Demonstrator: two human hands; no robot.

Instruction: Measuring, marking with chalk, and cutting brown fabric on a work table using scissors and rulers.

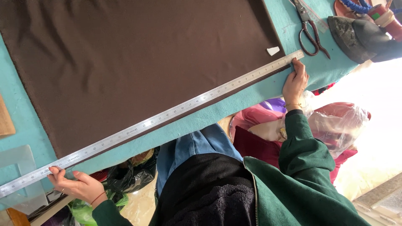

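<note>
A long steel ruler point(167, 116) lies diagonally along the near edge of a dark brown cloth point(138, 62) spread on a teal table point(234, 106). My left hand point(75, 183) pinches the ruler's lower left end between thumb and fingers. My right hand point(295, 81) presses its fingertips on the ruler's upper right end, close to a small white piece of chalk point(273, 50) that rests on the cloth.
Dark-handled scissors point(309, 29) and a black iron point(360, 35) sit at the table's far right. A clear plastic square point(19, 165) lies at the left under the ruler's end. Plastic bags of cloth point(331, 121) stand below the table edge.
</note>
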